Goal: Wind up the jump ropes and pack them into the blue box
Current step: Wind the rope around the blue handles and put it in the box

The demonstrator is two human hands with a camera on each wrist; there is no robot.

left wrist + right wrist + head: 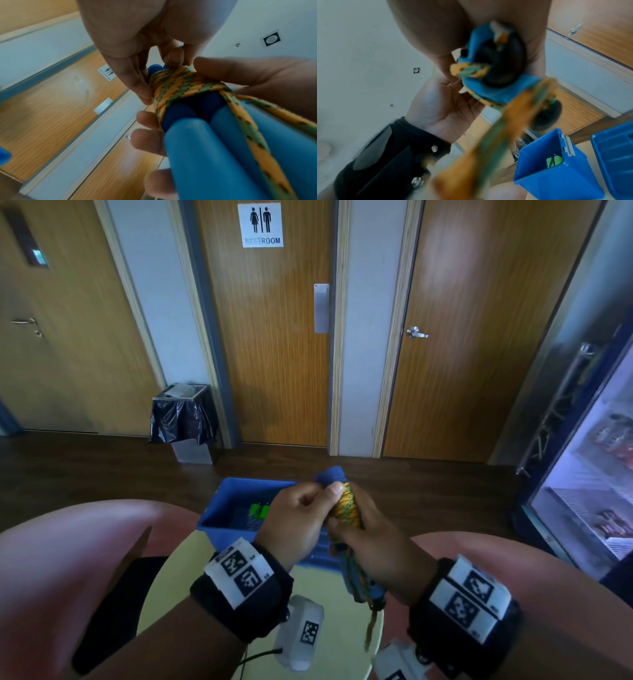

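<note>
A jump rope has two blue foam handles held side by side, with yellow-green rope wound tightly round their upper part. My right hand grips the handles, fingers curled round them and the thumb on the windings. My left hand pinches the rope at the top of the coil. A loose rope end hangs below the handles. The blue box stands open just behind my hands, with a green-handled rope inside it.
The box sits on a small round yellow table, and its blue lid lies beside it. Pink rounded shapes flank the table. A lined waste bin stands by the wooden doors, and a glass-fronted fridge is at the right.
</note>
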